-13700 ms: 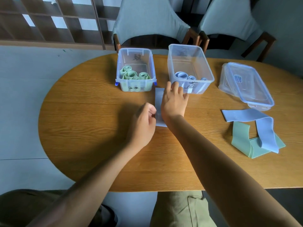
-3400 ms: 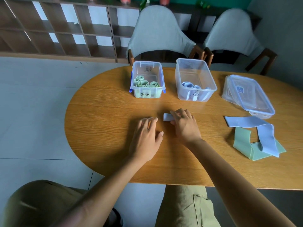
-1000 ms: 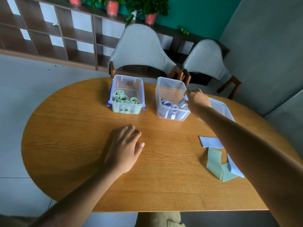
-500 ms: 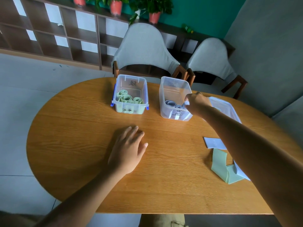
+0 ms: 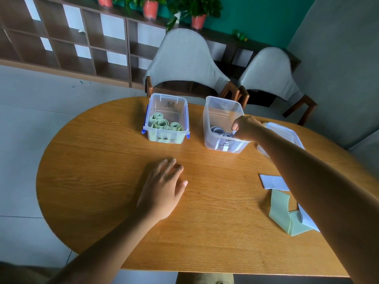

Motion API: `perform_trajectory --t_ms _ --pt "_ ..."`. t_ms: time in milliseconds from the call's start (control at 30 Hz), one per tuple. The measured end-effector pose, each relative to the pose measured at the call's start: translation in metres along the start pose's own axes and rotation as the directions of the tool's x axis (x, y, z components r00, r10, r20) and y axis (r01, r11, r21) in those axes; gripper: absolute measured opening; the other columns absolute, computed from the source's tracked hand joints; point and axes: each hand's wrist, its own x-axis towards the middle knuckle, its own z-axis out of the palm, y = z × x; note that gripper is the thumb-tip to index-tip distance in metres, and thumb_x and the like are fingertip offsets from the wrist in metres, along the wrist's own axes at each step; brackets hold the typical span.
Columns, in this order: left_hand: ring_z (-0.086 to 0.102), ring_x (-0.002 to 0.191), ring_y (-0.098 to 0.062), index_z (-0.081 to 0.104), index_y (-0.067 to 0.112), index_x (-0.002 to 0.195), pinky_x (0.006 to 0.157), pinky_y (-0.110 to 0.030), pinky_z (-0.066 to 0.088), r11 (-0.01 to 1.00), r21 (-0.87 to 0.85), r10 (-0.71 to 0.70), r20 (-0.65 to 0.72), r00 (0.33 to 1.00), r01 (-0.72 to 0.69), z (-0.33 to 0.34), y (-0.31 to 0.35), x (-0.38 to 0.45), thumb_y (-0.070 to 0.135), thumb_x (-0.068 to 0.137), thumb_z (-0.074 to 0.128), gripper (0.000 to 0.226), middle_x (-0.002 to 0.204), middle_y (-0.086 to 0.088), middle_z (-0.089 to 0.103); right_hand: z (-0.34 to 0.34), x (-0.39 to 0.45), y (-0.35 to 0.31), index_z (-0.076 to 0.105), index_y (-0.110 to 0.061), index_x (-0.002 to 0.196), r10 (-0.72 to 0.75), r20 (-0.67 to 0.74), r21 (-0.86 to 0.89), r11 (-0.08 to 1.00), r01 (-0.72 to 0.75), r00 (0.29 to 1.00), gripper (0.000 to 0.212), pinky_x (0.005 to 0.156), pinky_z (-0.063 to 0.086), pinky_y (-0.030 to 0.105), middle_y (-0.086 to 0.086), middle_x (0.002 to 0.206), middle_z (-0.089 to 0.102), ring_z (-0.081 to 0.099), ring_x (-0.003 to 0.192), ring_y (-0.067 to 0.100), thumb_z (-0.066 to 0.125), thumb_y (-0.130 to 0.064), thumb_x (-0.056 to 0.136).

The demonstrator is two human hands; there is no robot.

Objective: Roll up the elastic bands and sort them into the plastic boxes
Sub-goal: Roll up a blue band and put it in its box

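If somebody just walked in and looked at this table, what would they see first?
Probably the right hand reaching into the right box, setting a blue roll beside the other blue rolls at its near end. Next to it, the left box holds green rolls. The left hand lies flat on the wooden table, and two unrolled bands, green and blue, wait at the right.

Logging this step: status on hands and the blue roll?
Left hand flat on table, open. Right hand inside right box, grip on blue roll. Loose bands still unrolled. Nothing in the way.
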Motion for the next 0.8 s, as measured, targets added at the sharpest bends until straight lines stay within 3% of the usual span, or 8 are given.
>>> perform_trajectory --t_ms 100,367,700,800 --pt "0.035 0.146 -0.028 0.054 0.023 0.141 0.117 -0.047 0.036 1.000 0.001 -0.006 0.004 1.000 0.006 0.001 0.000 0.000 0.053 0.101 0.034 0.053 0.156 -0.003 0.043 0.000 0.005 0.003 0.064 -0.015 0.127 0.007 0.024 0.026 1.000 -0.007 1.000 0.044 0.059 0.051 0.022 0.004 0.096 0.067 0.065 0.078 0.016 0.076 -0.028 0.088" --pt "0.036 0.145 -0.027 0.055 0.022 0.139 0.115 -0.047 0.038 1.000 -0.011 -0.004 -0.003 1.000 0.004 0.004 -0.001 0.001 0.052 0.101 0.037 0.051 0.155 -0.003 0.044 0.003 0.012 0.007 0.067 -0.016 0.127 0.021 0.045 0.084 0.996 -0.025 0.999 0.041 0.070 0.057 0.024 0.003 0.101 0.070 0.067 0.084 0.017 0.077 -0.022 0.087" --pt "0.033 0.146 -0.026 0.052 0.023 0.141 0.116 -0.047 0.036 1.000 -0.005 0.000 0.010 1.000 0.000 0.001 -0.001 0.000 0.053 0.102 0.031 0.054 0.156 -0.003 0.042 0.006 0.008 0.010 0.066 -0.016 0.125 -0.016 0.032 0.083 0.996 0.013 0.999 0.040 0.059 0.048 0.020 0.004 0.104 0.070 0.066 0.084 0.016 0.076 -0.027 0.088" --pt "0.033 0.147 -0.026 0.052 0.023 0.141 0.117 -0.047 0.035 1.000 -0.016 0.000 0.012 1.000 0.000 0.000 0.000 0.000 0.053 0.101 0.032 0.054 0.157 -0.003 0.042 0.005 0.009 0.011 0.068 -0.017 0.123 -0.023 0.028 0.071 0.997 0.021 0.999 0.031 0.061 0.051 0.021 0.004 0.106 0.070 0.066 0.083 0.017 0.071 -0.020 0.093"
